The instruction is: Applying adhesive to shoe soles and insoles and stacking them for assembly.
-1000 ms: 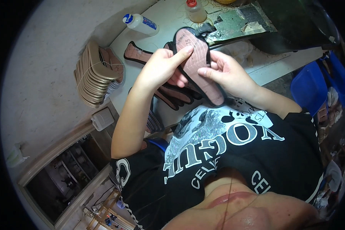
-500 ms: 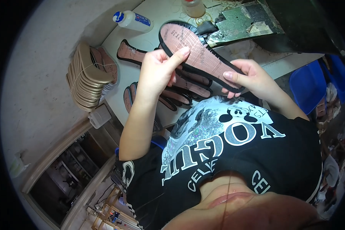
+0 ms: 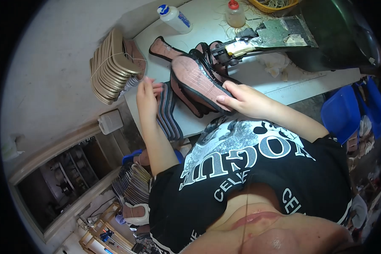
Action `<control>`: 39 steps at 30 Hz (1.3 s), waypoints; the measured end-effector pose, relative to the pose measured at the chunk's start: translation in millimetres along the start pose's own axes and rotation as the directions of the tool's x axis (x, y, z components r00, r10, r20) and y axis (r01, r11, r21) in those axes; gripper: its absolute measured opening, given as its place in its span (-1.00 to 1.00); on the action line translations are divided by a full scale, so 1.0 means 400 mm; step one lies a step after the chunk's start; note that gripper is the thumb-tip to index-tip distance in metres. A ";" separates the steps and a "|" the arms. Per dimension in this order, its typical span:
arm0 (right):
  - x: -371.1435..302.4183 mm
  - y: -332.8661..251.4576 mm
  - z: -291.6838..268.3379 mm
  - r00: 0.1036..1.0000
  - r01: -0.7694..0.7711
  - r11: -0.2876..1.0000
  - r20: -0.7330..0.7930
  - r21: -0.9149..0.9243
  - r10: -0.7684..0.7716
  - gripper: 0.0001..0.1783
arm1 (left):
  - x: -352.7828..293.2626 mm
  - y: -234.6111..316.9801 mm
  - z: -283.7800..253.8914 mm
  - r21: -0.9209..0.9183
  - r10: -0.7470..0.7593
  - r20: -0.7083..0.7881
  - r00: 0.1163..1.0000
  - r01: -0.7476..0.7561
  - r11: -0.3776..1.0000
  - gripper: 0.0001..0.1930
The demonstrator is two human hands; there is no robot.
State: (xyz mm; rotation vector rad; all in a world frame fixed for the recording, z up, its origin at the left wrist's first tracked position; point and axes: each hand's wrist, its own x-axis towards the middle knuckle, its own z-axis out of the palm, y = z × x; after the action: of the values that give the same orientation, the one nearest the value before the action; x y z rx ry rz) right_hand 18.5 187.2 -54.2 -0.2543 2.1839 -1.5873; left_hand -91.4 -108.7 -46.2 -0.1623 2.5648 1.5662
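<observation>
My right hand (image 3: pixel 243 99) grips the heel end of a shoe insole (image 3: pixel 194 78) with a pinkish underside and a black edge, thumb on top. The insole is tilted over other black-edged pieces, its broad toe end pointing up and left. My left hand (image 3: pixel 148 95) is off the insole, fingers loosely stretched beside a stack of dark striped-edge insoles (image 3: pixel 168 114) at the table's left side. Another pink, black-edged insole (image 3: pixel 167 50) lies farther back. Black strappy pieces (image 3: pixel 205 55) sit beyond the held insole, partly hidden by it.
A dark green machine with a worn arm (image 3: pixel 279 34) reaches over the white table (image 3: pixel 317 82) from the right. Behind stand a white bottle (image 3: pixel 175 20), a red-capped bottle (image 3: pixel 236 16) and a yellow basket (image 3: pixel 271 7). A tied bundle of gold-edged insoles (image 3: pixel 112 67) leans at the wall.
My left hand has let go of the insole and moved left to the striped stack. My right hand has carried the insole lower and left. The view has shifted.
</observation>
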 end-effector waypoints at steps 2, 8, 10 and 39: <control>0.030 0.019 0.013 0.999 -0.032 0.899 -0.022 -0.438 0.025 -0.46 | -0.032 -0.158 -0.037 0.611 0.123 -0.261 0.957 0.065 0.789 -0.34; 0.036 -0.016 -0.013 0.999 0.010 0.862 -0.026 -0.507 -0.027 -0.49 | -0.125 -0.327 -0.127 0.373 -0.222 -0.306 0.926 0.332 0.867 -0.26; 0.039 -0.029 -0.022 0.999 -0.002 0.836 -0.028 -0.548 -0.016 -0.51 | -0.140 -0.267 -0.117 0.277 -0.233 -0.321 0.918 0.326 0.904 -0.21; 0.080 -0.004 -0.063 0.948 0.146 0.488 0.020 0.861 -0.319 -0.66 | -0.164 0.236 0.315 -0.733 0.038 0.352 0.935 0.251 0.632 -0.54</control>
State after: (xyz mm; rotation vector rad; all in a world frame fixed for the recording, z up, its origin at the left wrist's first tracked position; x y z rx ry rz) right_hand -21.3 195.8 -53.7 -0.3645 1.0092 -2.4751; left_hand -34.9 47.7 -9.4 -0.1072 1.4434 2.2984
